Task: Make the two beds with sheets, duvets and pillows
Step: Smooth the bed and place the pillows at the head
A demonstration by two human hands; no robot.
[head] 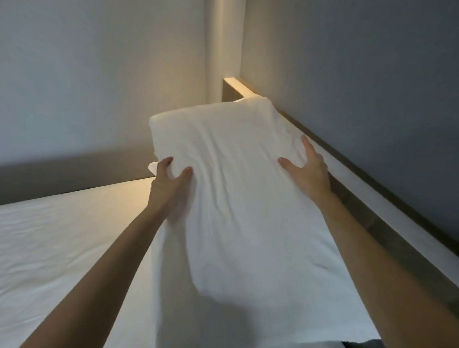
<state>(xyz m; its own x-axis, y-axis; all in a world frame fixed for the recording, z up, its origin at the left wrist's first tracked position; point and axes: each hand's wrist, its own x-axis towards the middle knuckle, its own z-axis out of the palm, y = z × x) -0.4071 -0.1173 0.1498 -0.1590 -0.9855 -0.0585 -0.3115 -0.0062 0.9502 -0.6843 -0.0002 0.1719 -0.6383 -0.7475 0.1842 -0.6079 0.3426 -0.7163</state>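
Observation:
A white pillow (223,158) in a creased case is held up over the bed, its far end toward the wooden headboard (236,89). My left hand (171,182) grips the pillow's left edge, thumb on top and fingers curled round the side. My right hand (308,168) lies on the pillow's right side with fingers spread and thumb out. The loose end of the pillowcase hangs down toward me. Below is the mattress, covered with a white sheet (51,245).
A wooden bed rail (393,226) runs along the grey wall on the right. A lit wall corner stands behind the headboard. A small white object (152,168) peeks out behind my left hand.

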